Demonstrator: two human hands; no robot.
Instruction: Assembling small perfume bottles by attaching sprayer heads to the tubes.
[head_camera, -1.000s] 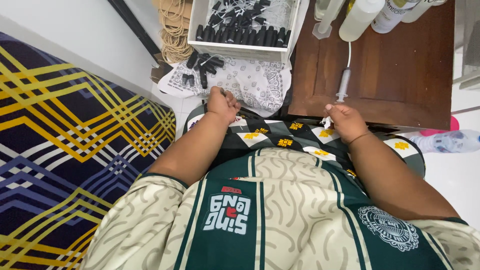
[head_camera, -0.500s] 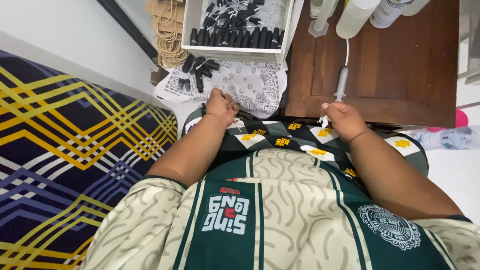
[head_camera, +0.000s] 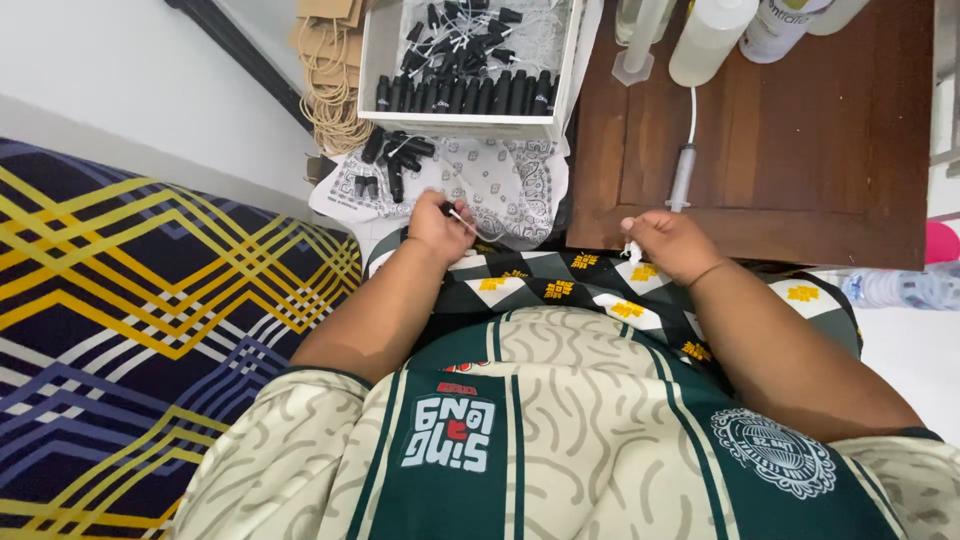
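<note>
1. Head view: left hand pinched a small black cap with a white stem, at 11 o'clock.
2. Right hand pinched a white piece; either could have slipped onto the patterned cloth.

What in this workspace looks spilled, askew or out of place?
A few small black cylindrical caps lie scattered on the patterned white cloth, outside the white box where the rest stand in a row. Nothing looks spilled or damaged.
</note>
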